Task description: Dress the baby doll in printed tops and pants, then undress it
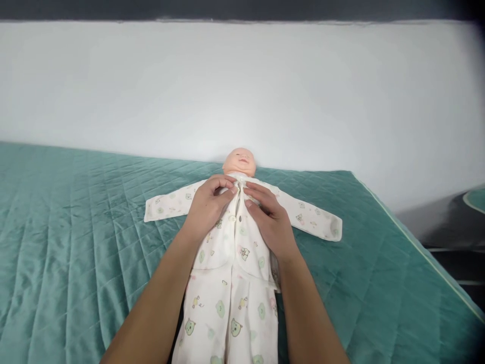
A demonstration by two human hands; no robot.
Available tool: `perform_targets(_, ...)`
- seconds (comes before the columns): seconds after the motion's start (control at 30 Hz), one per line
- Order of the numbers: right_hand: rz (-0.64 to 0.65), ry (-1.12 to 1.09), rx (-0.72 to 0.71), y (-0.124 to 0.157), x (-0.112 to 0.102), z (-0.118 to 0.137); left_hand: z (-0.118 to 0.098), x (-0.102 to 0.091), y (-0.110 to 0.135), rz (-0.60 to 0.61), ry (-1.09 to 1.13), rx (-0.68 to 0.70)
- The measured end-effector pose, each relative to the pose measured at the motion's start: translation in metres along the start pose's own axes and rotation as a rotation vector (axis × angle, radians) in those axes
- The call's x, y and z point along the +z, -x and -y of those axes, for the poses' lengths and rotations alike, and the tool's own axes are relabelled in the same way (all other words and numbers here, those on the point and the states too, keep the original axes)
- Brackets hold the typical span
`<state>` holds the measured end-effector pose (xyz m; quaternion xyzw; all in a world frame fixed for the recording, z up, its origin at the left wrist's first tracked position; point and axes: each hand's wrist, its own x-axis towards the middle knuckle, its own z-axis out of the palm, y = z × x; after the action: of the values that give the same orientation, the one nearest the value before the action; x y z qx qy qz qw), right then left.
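Note:
A baby doll (240, 161) lies on its back, dressed in a white printed jacket (248, 253) with long sleeves spread out to both sides. White printed trousers (242, 313) with green animal faces cover its legs. At the upper chest, my left hand (212, 199) pinches the jacket's front edge near the collar between thumb and fingers. My right hand (271, 215) grips the opposite front edge, thumb and fingers close together. Below them the front hangs slightly apart, showing a button (232, 219) on one side and a buttonhole across from it. The topmost fastening is partly hidden by my fingers.
A quilted green cover (94, 242) spreads under the doll, its piped edge (409, 235) running down the right side. Behind the doll's head rises a pale wall (242, 86). A dark area with a green-topped object (475, 198) lies beyond the right edge.

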<state>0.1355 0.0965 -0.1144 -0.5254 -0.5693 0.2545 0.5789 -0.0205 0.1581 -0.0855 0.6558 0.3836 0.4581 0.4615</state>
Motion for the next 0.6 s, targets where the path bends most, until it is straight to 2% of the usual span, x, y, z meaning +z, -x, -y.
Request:
perform_targets(0.37, 0.042, 0.013, 0.05, -0.001, -0.002, 0.005, 0.0, -0.005, 0.0, 0.079, -0.131, 0.046)
perform_targets(0.5, 0.064, 0.002, 0.027, -0.002, -0.002, 0.004, 0.0, -0.01, 0.0, 0.146, -0.123, 0.029)
perform_targets(0.6, 0.068, 0.004, 0.01, -0.002, -0.002, 0.003, -0.001, -0.01, 0.0, 0.142, -0.14, 0.008)
